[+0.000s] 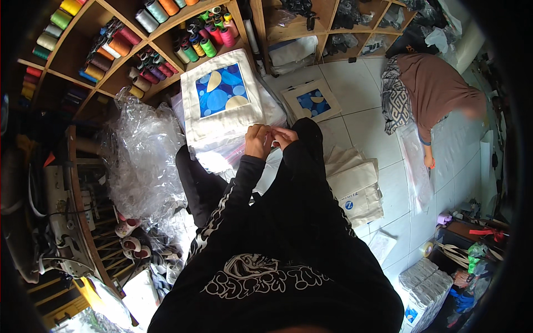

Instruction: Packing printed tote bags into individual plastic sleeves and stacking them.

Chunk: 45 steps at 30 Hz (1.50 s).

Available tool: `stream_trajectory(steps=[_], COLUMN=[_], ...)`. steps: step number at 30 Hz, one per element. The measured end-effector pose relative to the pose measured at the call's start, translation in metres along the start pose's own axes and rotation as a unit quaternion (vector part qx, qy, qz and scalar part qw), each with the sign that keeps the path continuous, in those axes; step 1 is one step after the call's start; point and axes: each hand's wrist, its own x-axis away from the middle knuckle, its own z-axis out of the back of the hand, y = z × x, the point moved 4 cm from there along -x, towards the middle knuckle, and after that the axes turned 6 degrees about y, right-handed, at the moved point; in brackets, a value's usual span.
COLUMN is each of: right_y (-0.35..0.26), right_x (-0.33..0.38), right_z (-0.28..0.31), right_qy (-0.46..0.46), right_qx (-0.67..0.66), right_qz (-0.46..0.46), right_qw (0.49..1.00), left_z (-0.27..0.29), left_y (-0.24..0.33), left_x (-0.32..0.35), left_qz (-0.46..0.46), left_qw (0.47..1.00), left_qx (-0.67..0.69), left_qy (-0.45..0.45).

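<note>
My left hand (257,141) and my right hand (283,137) meet at the near right corner of a stack of cream canvas bags. Fingers of both are bent and pinched together, but whatever is between them is too small or hidden to tell. On top of the stack lies a canvas bag (191,114) with a blue panel of overlapping circles, just left of and beyond my hands. Beyond my right hand, a similar canvas bag (335,97) with a blue circle panel rests flat on the tiled floor.
Crumpled clear plastic (139,161) is heaped at the left, below shelves (147,41) of thread spools. More canvas bags (355,183) lie on the floor right of my leg. A crouching person (438,89) reaches toward flat clear plastic (413,172). Wrapped bundles (425,286) stand lower right.
</note>
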Motion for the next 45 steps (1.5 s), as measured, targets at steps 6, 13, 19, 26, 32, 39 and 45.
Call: stream_trajectory(steps=[6, 13, 19, 26, 32, 39, 45], right_y=[0.006, -0.006, -0.007, -0.004, -0.006, -0.004, -0.001], right_x=[-0.002, 0.004, 0.005, 0.004, 0.005, -0.002, -0.008], right_z=[-0.005, -0.008, -0.008, -0.003, -0.003, -0.005, -0.007], right_qy=[0.004, -0.02, -0.035, -0.025, 0.0, 0.054, 0.035], right_qx=[-0.008, -0.007, -0.038, -0.029, -0.032, -0.002, -0.04], right_qz=[-0.052, -0.054, -0.015, 0.012, 0.016, -0.12, -0.106], right_qw=[0.999, 0.998, 0.999, 0.999, 0.999, 0.991, 0.993], left_z=[0.003, 0.012, 0.013, 0.017, 0.018, 0.014, 0.013], left_y=[-0.006, -0.002, -0.003, 0.012, 0.013, 0.008, 0.007], left_x=[0.003, -0.002, -0.004, -0.013, -0.017, -0.011, -0.007], left_qz=[0.014, 0.056, 0.082, -0.016, -0.015, -0.044, -0.041], left_qw=[1.0, 0.998, 0.995, 0.998, 0.996, 0.997, 0.999], left_qx=[0.0, 0.038, 0.06, -0.053, -0.077, -0.043, -0.012], left_qy=[-0.014, -0.013, 0.002, -0.008, -0.049, -0.051, -0.025])
